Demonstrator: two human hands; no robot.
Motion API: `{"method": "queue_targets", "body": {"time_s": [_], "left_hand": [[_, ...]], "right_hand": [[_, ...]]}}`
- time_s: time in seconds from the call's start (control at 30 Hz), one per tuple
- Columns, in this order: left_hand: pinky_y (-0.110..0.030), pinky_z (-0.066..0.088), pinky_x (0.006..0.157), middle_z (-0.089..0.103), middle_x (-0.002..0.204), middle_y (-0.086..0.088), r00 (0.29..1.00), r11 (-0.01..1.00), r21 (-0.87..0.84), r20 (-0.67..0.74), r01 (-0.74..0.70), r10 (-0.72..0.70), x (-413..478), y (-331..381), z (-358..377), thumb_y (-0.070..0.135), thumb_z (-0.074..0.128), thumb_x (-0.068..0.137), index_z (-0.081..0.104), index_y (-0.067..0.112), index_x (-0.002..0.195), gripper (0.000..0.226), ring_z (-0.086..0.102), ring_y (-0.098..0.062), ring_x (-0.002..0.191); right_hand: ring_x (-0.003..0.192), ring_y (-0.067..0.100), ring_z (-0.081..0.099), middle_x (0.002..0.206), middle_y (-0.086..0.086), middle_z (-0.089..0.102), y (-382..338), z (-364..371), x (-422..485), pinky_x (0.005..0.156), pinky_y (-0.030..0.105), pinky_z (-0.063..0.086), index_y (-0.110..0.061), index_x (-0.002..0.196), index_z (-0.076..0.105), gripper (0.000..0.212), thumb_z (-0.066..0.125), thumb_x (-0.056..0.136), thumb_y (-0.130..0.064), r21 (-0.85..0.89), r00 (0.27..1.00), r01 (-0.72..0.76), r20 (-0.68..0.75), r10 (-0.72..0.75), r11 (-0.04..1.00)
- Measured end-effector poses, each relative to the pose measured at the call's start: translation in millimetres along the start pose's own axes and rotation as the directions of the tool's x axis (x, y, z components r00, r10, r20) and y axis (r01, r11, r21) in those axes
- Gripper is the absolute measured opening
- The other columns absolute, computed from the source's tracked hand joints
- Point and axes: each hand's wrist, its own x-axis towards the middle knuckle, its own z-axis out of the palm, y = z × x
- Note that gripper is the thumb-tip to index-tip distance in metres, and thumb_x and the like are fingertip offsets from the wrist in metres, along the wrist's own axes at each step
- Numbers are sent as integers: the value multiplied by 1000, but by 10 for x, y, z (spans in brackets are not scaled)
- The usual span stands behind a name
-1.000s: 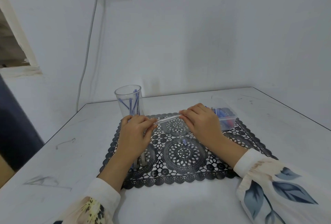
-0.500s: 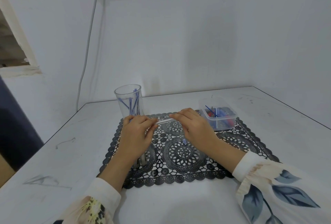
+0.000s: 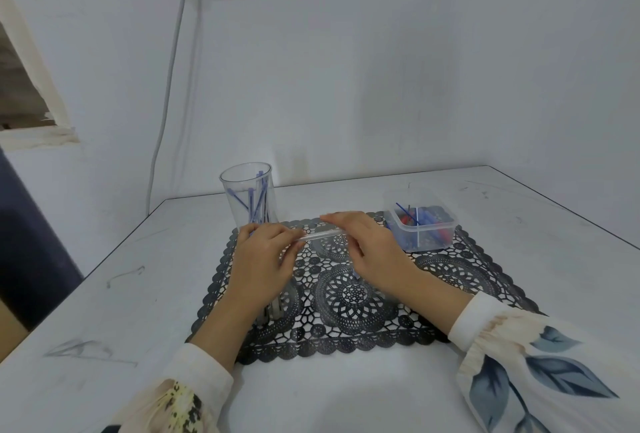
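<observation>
A thin clear plastic tube (image 3: 320,235) is held just above a black lace-patterned placemat (image 3: 349,297), at about 12 o'clock from the mat's centre. It lies nearly level, its right end a little higher. The left hand (image 3: 263,256) pinches the tube's left end between curled fingers and thumb. The right hand (image 3: 370,247) grips the right end, fingers bent over the top and pointing toward 10 o'clock. Both wrists come in from 6 o'clock in pale sleeves, the right one printed with blue leaves.

A tall clear plastic cup (image 3: 239,211) stands upright at 11 o'clock, at the mat's far-left corner, just behind the left hand. It holds a loose bundle of thin blue rods (image 3: 258,200) that lean toward the right side of the rim; whether they are refills or whole pens I cannot tell.

A clear rectangular open-topped plastic box (image 3: 433,230) sits at 2 o'clock on the mat's far-right corner, near the right hand but apart from it. Inside lie jumbled thin blue and red pieces, and one blue rod sticks up past the rim toward 10 o'clock.

A few grey stick-like pieces (image 3: 273,311) lie on the mat at 8 o'clock, partly hidden under the left wrist. A small blue piece (image 3: 355,275) shows on the mat just below the right palm. The mat rests on a white table (image 3: 138,294).
</observation>
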Motion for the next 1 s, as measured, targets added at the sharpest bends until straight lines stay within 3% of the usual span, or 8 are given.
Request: {"method": "queue_targets", "body": {"time_s": [0.13, 0.23, 0.3, 0.5, 0.63, 0.8, 0.93, 1.0], "left_hand": [[-36, 37, 83, 66, 82, 11, 1000, 1000, -2, 0, -1, 1, -2, -25, 14, 39, 46, 87, 72, 22, 96, 32, 58, -9, 81], [-36, 37, 82, 67, 83, 11, 1000, 1000, -6, 1, 11, -11, -6, -50, 14, 40, 46, 88, 73, 22, 97, 34, 59, -10, 80], [-35, 36, 83, 67, 83, 11, 999, 999, -7, -2, 34, -34, -11, -74, 14, 41, 45, 88, 73, 22, 96, 34, 60, -10, 81], [-38, 39, 83, 68, 84, 11, 997, 997, 0, 11, 72, -72, -19, -124, 25, 41, 45, 87, 73, 22, 95, 35, 61, -11, 81], [-36, 38, 81, 68, 83, 11, 997, 997, 4, 4, 74, -74, -18, -140, 28, 41, 45, 87, 73, 22, 94, 35, 60, -11, 79], [-36, 37, 81, 67, 83, 11, 997, 997, 5, 2, 79, -79, -24, -164, 40, 41, 45, 86, 73, 22, 95, 35, 60, -11, 79], [-35, 37, 81, 68, 84, 11, 997, 997, 10, -6, 80, -80, -22, -174, 43, 35, 53, 86, 73, 22, 95, 26, 60, -10, 79], [-36, 37, 81, 68, 84, 11, 997, 997, 2, -10, 75, -75, -24, -175, 36, 38, 48, 87, 73, 23, 95, 30, 59, -9, 80]], "right_hand": [[107, 1, 48, 117, 2, 57, -6, -36, 15, 93, 8, 37, -17, 125, 55, 59, 47, 76, 15, 37, 997, -59, -56, 61, 998], [88, -11, 47, 100, 0, 58, -4, -71, 24, 75, 6, 38, -9, 104, 59, 40, 48, 73, 15, 21, 983, -103, -151, 105, 994], [79, -7, 48, 88, -3, 56, -2, -99, 28, 68, 7, 38, -10, 91, 56, 32, 47, 72, 15, 49, 974, -158, -154, 164, 986], [59, 11, 52, 71, 0, 62, 7, -139, 38, 58, 31, 46, -16, 83, 64, 25, 49, 78, 3, -14, 949, -298, 99, 298, 954], [52, 4, 49, 65, -6, 61, -28, -154, 43, 53, 22, 43, -24, 88, 68, 25, 50, 79, -8, -115, 872, -346, 327, 364, 931], [65, 1, 50, 75, -10, 59, -35, -183, 43, 60, 23, 43, -27, 92, 69, 17, 57, 81, -30, -291, 786, -228, 508, 352, 929], [67, 6, 55, 80, -3, 63, -47, -193, 49, 61, 21, 44, -19, 93, 72, 19, 58, 82, -18, -265, 751, -256, 551, 364, 930], [72, 8, 57, 88, 2, 68, -45, -179, 58, 65, 12, 43, -12, 94, 74, 19, 58, 84, -13, -246, 760, -285, 531, 374, 927]]}}
